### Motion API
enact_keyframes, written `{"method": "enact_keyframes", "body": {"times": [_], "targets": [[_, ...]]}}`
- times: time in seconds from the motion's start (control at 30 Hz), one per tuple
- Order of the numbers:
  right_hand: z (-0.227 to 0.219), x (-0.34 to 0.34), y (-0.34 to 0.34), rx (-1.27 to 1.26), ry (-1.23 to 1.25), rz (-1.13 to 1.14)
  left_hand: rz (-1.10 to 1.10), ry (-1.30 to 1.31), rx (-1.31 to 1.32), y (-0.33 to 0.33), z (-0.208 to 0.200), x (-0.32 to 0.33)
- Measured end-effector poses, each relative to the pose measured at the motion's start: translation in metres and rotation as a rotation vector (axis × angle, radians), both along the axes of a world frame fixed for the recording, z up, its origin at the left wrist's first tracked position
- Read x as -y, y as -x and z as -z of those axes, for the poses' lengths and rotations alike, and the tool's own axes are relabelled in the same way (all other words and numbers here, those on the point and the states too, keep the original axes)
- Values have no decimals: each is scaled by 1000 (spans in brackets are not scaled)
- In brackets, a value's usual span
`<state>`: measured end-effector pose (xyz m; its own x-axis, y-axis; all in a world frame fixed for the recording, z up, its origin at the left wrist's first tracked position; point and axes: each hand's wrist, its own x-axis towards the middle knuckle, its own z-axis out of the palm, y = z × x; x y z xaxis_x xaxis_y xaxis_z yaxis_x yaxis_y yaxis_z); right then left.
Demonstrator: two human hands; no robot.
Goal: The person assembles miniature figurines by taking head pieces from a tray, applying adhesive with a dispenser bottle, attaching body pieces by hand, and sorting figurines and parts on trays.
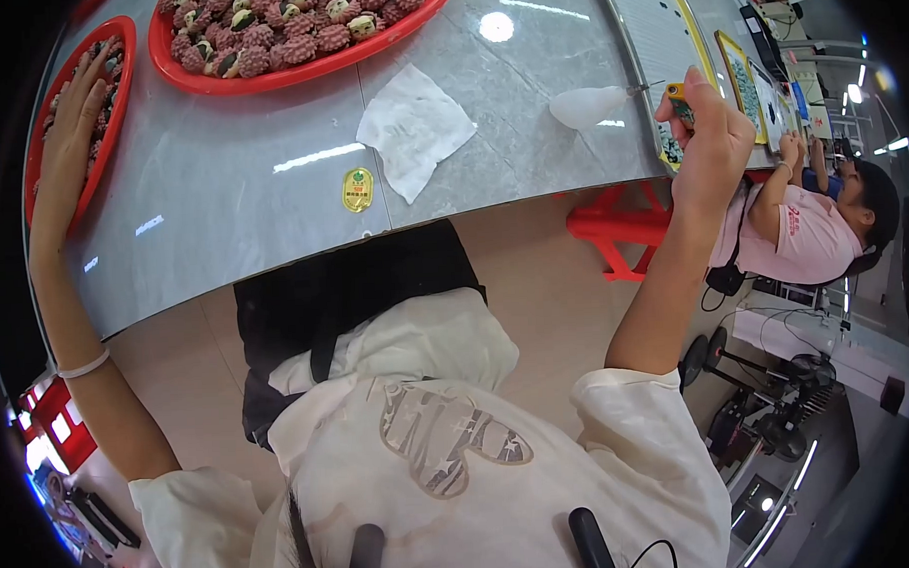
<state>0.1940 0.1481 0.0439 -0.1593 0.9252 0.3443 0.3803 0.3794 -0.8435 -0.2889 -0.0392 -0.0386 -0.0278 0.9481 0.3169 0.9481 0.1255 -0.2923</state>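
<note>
At the far left, my left hand [76, 115] reaches over a narrow red tray [125, 95] of small pieces, its fingers stretched out along them. Whether the fingertips touch a piece cannot be made out. My right hand [712, 135] is raised at the table's right side, pinching a small yellow-edged piece [678, 94] with a dark greenish face between thumb and fingers. Beside that hand lies a white squeeze bottle [589, 107] with a thin needle tip. A larger red tray [267, 82] holds many knobbly pink pieces [301, 34] with cream and black ones.
A crumpled white cloth [414, 125] and a gold oval sticker [357, 189] lie on the grey glossy table [249, 141]. Yellow-edged trays [696, 35] stand along the right. Beyond a red stool [623, 228] sits a co-worker in a pink shirt [798, 227].
</note>
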Motion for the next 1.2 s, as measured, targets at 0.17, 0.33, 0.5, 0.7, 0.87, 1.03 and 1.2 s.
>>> {"method": "enact_keyframes", "body": {"times": [0.17, 0.33, 0.5, 0.7, 0.87, 1.03, 1.2], "targets": [[2, -4, 0, 39, -30, 41, 42, 18, -43, 1, 1, 4], [-3, 3, 4, 80, 5, 61, 61, 34, -26, 4, 1, 7], [-1, 1, 3, 52, 22, 63, 106, 24, 307, -16, -8, -3], [-2, -1, -1, 47, 33, 51, 181, -8, 919, -41, -33, -16], [-3, 0, 3, 37, 34, 71, 107, 28, 784, -34, -26, -13], [-4, 2, 9, 17, 48, 71, 36, 42, 370, -19, -16, 0], [-8, 5, 4, 35, 43, 102, 3, 45, 52, -10, 1, -2]]}}
